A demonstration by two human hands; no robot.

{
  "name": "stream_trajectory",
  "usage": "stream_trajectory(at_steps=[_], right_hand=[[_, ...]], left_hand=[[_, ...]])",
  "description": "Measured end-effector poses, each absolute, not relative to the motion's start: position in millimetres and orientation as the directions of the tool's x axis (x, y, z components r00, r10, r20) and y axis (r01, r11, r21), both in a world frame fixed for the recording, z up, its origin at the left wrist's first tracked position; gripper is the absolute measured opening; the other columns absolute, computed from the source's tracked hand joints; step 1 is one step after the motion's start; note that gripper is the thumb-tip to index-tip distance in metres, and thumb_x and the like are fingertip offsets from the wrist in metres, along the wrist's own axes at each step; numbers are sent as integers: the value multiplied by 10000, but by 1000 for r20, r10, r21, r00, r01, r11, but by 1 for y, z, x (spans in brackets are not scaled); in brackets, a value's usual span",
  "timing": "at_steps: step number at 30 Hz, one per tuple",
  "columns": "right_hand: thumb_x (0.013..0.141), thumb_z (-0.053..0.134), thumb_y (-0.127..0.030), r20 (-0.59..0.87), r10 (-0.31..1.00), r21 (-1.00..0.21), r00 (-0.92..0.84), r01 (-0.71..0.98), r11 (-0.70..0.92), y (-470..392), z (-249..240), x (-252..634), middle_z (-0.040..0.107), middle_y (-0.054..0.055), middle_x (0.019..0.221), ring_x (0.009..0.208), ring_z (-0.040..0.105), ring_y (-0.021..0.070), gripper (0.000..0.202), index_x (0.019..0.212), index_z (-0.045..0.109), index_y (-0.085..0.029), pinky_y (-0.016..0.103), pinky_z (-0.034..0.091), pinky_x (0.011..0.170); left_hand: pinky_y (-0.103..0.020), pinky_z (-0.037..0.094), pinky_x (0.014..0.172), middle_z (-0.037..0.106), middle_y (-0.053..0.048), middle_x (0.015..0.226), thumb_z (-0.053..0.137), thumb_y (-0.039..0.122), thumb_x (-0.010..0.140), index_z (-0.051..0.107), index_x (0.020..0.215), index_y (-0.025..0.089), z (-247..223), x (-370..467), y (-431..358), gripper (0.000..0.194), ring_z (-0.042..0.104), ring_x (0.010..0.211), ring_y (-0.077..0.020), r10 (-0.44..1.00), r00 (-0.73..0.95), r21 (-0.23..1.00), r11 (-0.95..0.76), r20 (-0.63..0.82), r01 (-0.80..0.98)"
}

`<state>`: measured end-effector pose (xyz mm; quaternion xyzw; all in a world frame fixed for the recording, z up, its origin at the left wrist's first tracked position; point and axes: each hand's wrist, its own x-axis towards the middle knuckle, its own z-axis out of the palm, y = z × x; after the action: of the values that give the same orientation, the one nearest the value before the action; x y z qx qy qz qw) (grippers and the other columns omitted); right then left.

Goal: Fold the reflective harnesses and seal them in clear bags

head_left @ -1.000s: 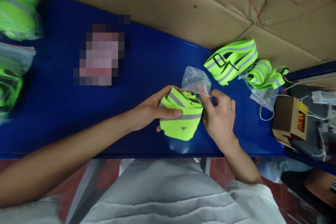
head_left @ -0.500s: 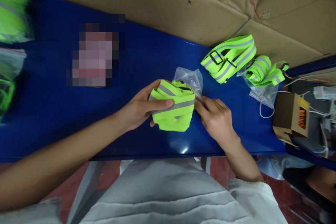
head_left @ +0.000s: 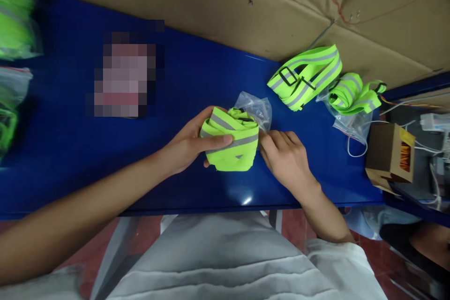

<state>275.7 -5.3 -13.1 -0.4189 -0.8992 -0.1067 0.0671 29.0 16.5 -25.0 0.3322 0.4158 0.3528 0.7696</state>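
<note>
A bundle of fluorescent yellow-green reflective strap [head_left: 230,154] with grey stripes is folded up over the table's front part. My left hand [head_left: 197,143] grips it from the left, thumb across the front and the other fingers mostly behind. A clear plastic bag [head_left: 258,108] shows behind the bundle's upper right side. At that side my right hand [head_left: 284,152] is closed, fingers curled and pinched at the bag's lower edge; the fingertips are partly hidden. How much of the bundle is inside the bag, I cannot tell.
Loose reflective straps [head_left: 307,77] with black buckles lie at the back right, beside another rolled strap [head_left: 348,93] on a plastic bag. A cardboard box [head_left: 385,152] and cables are farther right. Bagged straps [head_left: 16,14] sit at the left. Cardboard [head_left: 211,4] lines the blue table's [head_left: 176,75] back.
The strap bundle has tilted slightly, its lower edge a little higher. My right hand's fingers have curled in more beside it. My left hand keeps its grip.
</note>
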Motion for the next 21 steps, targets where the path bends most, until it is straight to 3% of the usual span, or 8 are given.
stream_trajectory(at_steps=[4,10,19,21], right_hand=[[1010,571,-63,328,712,39,-620,762,646,-7,-12,278,720,44,996,863,644,180,247,1204,603,-213,342,433,802],[986,548,-25,440,631,51,-639,719,693,-6,-16,275,643,34,937,938,621,185,268,1150,603,-230,347,432,831],[952,604,-1,423,602,56,-677,682,729,-4,-17,274,680,57,943,941,641,209,267,1138,593,-191,360,439,801],[956,607,-16,438,616,5,-655,687,727,-4,-17,275,689,68,959,931,650,215,255,1142,592,-190,364,449,793]], left_hand=[[-166,428,290,684,18,849,937,388,713,588,1112,205,-23,32,16,561,615,518,-115,856,296,808,504,-423,-303],[-174,424,297,682,7,825,912,417,740,586,1108,189,-18,33,16,542,622,543,-130,847,261,796,526,-463,-299],[-155,407,349,683,21,821,911,360,750,581,1074,200,-16,34,12,489,634,569,-120,889,185,806,457,-418,-376],[-167,433,368,683,22,837,915,350,751,591,1093,206,-17,33,12,492,636,580,-121,885,193,788,465,-424,-404]])
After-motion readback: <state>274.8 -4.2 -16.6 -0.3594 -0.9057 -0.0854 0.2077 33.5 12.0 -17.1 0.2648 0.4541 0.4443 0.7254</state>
